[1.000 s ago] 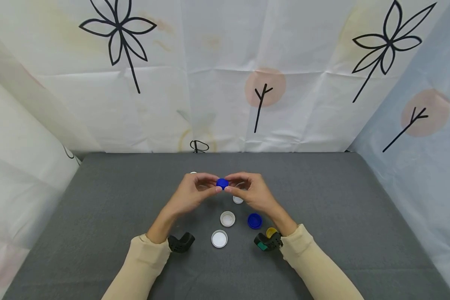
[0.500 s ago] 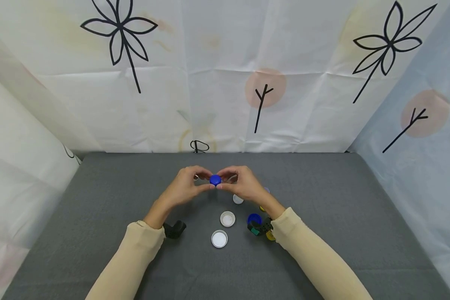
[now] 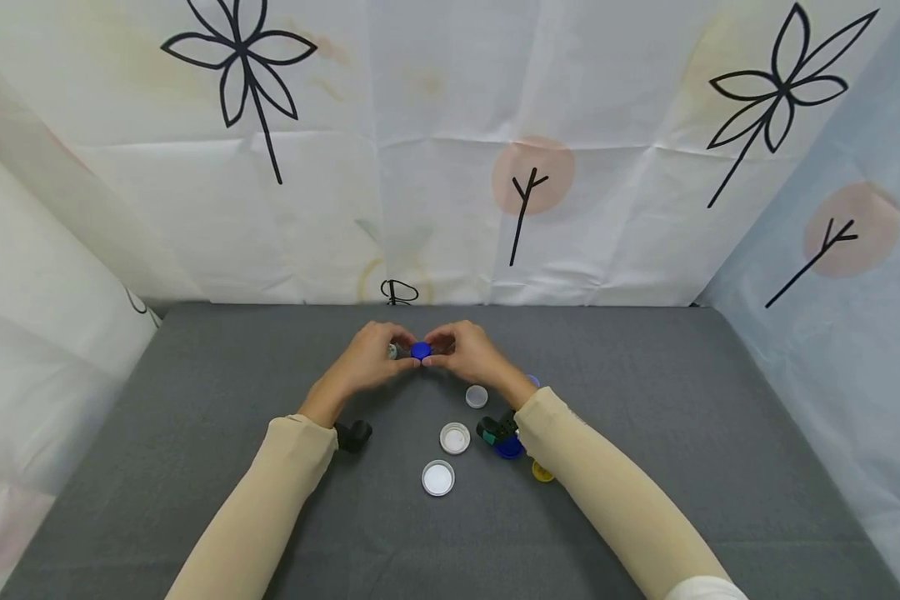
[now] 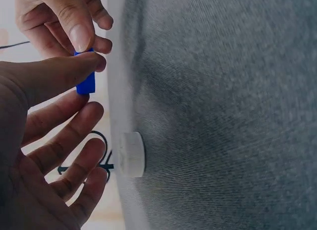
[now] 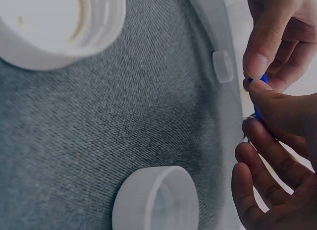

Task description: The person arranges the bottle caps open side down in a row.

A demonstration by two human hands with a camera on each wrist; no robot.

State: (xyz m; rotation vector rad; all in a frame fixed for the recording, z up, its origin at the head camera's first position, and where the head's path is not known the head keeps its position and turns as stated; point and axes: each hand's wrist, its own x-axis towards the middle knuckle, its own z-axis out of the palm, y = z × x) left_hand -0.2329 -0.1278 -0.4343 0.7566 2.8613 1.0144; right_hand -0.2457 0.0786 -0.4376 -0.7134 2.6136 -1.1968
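Observation:
A small blue bottle cap (image 3: pixel 421 350) is held up over the far part of the table, between both hands. My left hand (image 3: pixel 365 357) pinches it from the left with thumb and index finger, as the left wrist view shows on the cap's blue side (image 4: pixel 85 85). From the other side my right hand (image 3: pixel 471 353) pinches the same cap, thumb tip close to the other thumb. In the right wrist view fingers cover most of the blue cap (image 5: pixel 264 78). A white cap (image 4: pixel 132 154) stands on the cloth beside the left hand, partly hidden by it in the head view.
Nearer on the grey cloth (image 3: pixel 270 500) lie a translucent cap (image 3: pixel 476 397) and two white caps, one (image 3: pixel 454 438) behind the other (image 3: pixel 438 478). A blue cap (image 3: pixel 508 448) and a yellow cap (image 3: pixel 543 472) lie partly under the right forearm. A printed curtain (image 3: pixel 450 208) hangs behind.
Both hands have moved away from the body and slightly left, carrying the blue cap toward the far edge. The caps on the table have stayed in place.

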